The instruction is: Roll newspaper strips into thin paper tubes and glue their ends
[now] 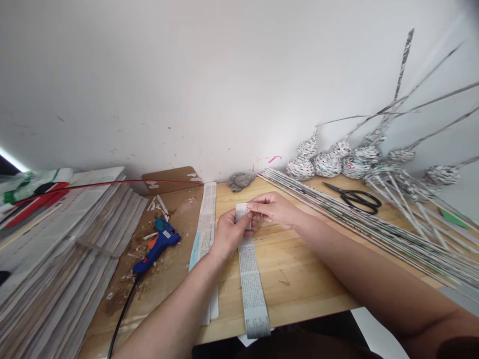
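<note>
A long printed newspaper strip [251, 284] runs from my hands down over the table's front edge, where it curls. My left hand [232, 230] is closed on the strip near its far end, thumb on top. The fingers of my right hand [270, 209] pinch the top corner of the same strip, close beside the left fingertips. To the left, more flat newspaper strips [207, 214] lie on the wooden table [295, 279].
A blue glue gun [157, 247] lies on stained cardboard [123, 284], beside stacked newspaper [101, 224]. Black scissors [355, 197], rolled paper sticks [344, 219] and several woven gourd shapes [327, 163] are at right. A grey cloth [240, 181] sits by the wall.
</note>
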{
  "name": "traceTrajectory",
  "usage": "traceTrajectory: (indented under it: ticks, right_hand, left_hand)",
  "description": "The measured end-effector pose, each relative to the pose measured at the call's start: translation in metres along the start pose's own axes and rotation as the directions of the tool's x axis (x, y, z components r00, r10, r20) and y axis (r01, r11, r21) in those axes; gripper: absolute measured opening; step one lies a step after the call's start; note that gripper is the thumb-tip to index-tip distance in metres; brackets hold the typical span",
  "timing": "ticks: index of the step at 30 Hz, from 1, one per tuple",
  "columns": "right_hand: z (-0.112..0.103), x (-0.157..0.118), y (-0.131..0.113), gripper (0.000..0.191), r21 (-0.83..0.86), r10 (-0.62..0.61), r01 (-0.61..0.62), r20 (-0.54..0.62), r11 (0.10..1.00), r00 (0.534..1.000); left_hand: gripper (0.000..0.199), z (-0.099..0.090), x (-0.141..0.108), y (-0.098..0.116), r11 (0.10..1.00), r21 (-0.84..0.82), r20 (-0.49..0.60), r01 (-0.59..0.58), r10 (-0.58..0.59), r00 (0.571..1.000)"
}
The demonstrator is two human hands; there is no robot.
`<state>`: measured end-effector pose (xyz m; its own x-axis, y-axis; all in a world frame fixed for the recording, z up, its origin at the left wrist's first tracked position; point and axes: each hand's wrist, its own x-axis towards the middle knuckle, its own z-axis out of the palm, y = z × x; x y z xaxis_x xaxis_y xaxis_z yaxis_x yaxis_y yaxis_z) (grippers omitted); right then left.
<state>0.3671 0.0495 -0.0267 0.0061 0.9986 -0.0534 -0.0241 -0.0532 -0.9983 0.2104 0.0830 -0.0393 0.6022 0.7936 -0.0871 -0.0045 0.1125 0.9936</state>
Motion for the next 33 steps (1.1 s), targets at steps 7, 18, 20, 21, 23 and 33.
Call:
traceTrajectory:
  ticks: [7,18,20,21,23,33]
  right_hand:
    - [0.003,0.0,-0.002,0.027,0.008,-0.003,0.004,-0.125,1.0,0.992]
    - [0.011,-0.001,-0.003,0.025,-0.068,-0.076,0.063,-0.213,0.996,0.974]
    - [0.009,-0.001,-0.002,0.026,-0.08,-0.085,0.072,-0.183,0.994,0.979]
    - [0.007,-0.001,-0.002,0.027,-0.075,-0.084,0.073,-0.155,0.995,0.984]
    - [0.006,-0.001,-0.002,0.028,-0.054,-0.076,0.072,-0.082,0.996,0.994]
    - [0.006,-0.002,-0.002,0.024,-0.057,-0.017,0.013,-0.067,0.998,0.998]
  left_hand:
    - [0.033,-0.001,0.001,-0.006,1.0,0.009,0.053,-0.011,0.011,0.999]
    - [0.035,0.001,-0.001,-0.003,0.999,0.032,-0.017,-0.025,0.025,1.0]
    - [0.035,0.0,-0.001,-0.002,0.999,0.029,-0.008,-0.02,0.02,1.0]
    - [0.035,0.0,0.0,-0.003,0.999,0.026,-0.001,-0.019,0.019,1.0]
    - [0.035,-0.001,0.0,-0.003,1.0,0.02,0.011,-0.021,0.021,1.0]
    - [0.032,0.001,-0.001,-0.002,0.999,0.046,0.027,0.003,-0.005,1.0]
